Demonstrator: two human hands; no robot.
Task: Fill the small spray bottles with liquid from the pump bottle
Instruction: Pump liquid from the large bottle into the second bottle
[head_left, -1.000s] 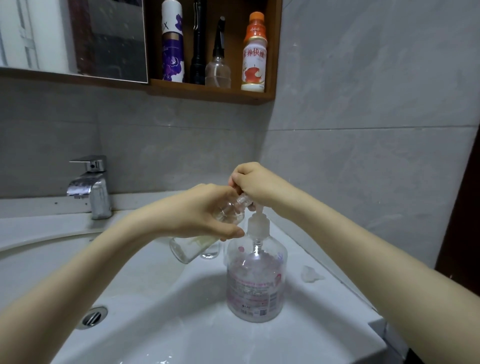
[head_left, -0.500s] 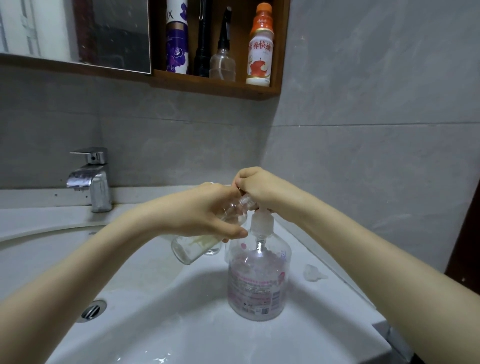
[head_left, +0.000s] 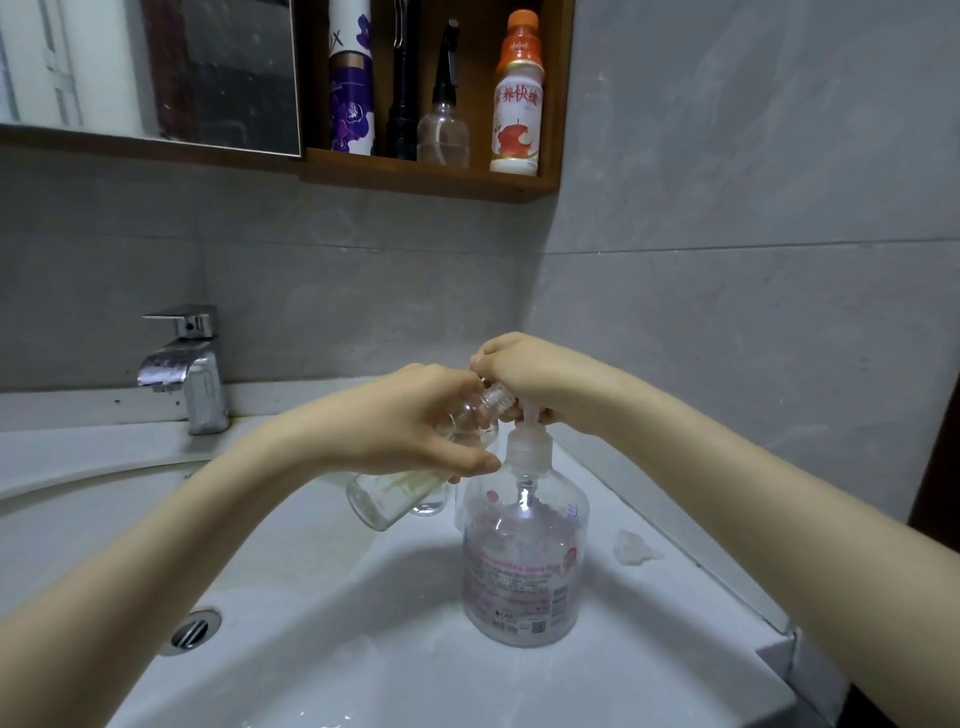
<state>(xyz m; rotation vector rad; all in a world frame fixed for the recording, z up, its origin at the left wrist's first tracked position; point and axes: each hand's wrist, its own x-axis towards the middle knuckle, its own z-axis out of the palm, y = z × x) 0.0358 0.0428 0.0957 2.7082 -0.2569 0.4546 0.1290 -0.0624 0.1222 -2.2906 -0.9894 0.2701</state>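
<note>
Small clear spray bottle (head_left: 387, 496), cap off: held aslant in the head view, base down-left, threaded neck up-right against the spout hidden under the right hand (head_left: 524, 374). Gripped round the middle by the left hand (head_left: 415, 421), fingers and thumb wrapped about it. Right hand curled over the top of the large clear pump bottle (head_left: 524, 561) with pink-printed label, white pump stem (head_left: 530, 415) showing between fist and collar. Pump bottle upright on the inner slope of the white ceramic sink (head_left: 311, 597), near the right rim.

Against a second ago: almost nothing altered. Same grip, same tilt, neck at the same spot by the spout, only a slight shift of viewpoint. Liquid level in the spray bottle too faint to read beyond a pale streak low in the body. Judged as pumping under way, with the fill not finished.

Second small clear bottle (head_left: 430, 506) standing just behind the held one, partly hidden, probably next in turn. Small clear cap-like piece (head_left: 634, 545) lying on the right rim, near the pump bottle but apart from it. Grey tiled wall close beside the right forearm, rim corner dropping away at lower right, so little room there. Open basin to the left and front, round metal drain fitting (head_left: 189, 631) and chrome tap (head_left: 187, 369) well apart. Wooden shelf (head_left: 431, 179) high overhead, clear of the hands. Wet sloped footing under the pump bottle: some risk of sliding under a hard press.
</note>
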